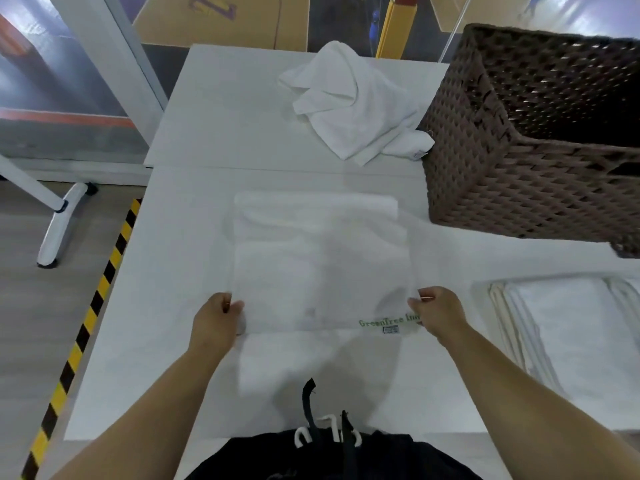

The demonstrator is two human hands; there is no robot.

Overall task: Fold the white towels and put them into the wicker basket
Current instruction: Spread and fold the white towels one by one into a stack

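Flat towel (322, 265) lies spread on white worktop (194, 258), centre, near edge lifted. Left hand (216, 322) pinches its near-left corner; right hand (438, 311) pinches near-right corner beside green lettering. Both grips closed on cloth, thumbs on top. Crumpled towel (353, 105) at far side, touching basket (519, 140). Basket at far right. Folded stack (568, 327) at right, near basket.
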